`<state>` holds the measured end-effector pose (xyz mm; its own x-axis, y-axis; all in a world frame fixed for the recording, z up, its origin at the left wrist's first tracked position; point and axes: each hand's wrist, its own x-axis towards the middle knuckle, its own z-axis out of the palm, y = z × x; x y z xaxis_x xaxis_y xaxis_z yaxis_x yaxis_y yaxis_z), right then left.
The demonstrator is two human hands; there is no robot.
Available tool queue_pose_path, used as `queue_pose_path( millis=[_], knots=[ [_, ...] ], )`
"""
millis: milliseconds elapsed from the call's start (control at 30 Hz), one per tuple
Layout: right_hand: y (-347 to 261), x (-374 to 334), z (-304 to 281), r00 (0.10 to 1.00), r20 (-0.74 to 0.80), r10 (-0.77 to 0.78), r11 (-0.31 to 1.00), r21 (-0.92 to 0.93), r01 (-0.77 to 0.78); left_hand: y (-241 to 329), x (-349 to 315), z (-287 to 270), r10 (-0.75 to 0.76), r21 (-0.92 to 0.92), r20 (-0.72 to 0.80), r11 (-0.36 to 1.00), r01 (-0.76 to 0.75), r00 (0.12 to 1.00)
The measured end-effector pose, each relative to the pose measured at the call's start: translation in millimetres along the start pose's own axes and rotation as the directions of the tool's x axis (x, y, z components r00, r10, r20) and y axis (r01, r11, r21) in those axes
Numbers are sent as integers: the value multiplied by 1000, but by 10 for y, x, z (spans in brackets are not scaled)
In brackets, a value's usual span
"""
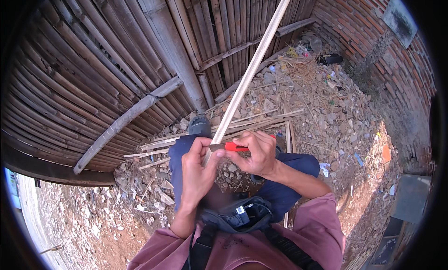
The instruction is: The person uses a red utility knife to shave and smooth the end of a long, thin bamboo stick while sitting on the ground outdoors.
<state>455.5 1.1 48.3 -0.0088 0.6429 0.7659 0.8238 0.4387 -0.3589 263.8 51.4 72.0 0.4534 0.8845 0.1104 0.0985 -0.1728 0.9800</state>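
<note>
My left hand (196, 169) is closed around the lower end of a long pale strip of split bamboo or wood (249, 76), which slants up and away to the right past the top of the view. My right hand (257, 153) grips a red-handled cutter knife (236, 147). Its short blade lies across the strip just beside my left fingers. The two hands nearly touch there, in front of my bent knees. How deep the blade sits in the strip I cannot tell.
Several similar strips (252, 123) lie on the stony ground (336, 125) beyond my knees. A bamboo wall (70, 83) curves along the left, and a brick wall (359, 32) stands at the right. At my waist sits a black pouch (261, 209) holding a small device.
</note>
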Motion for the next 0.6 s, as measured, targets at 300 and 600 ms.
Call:
queue_pose_path(
  millis=[300, 600],
  knots=[
    [-37, 76, -78, 999, -32, -41, 998, -39, 40, -69, 20, 54, 17, 46, -72, 999, -14, 997],
    [89, 145, -113, 992, -120, 39, 999, -30, -43, 98, -1, 75, 41, 161, -110, 987, -23, 993]
  ],
)
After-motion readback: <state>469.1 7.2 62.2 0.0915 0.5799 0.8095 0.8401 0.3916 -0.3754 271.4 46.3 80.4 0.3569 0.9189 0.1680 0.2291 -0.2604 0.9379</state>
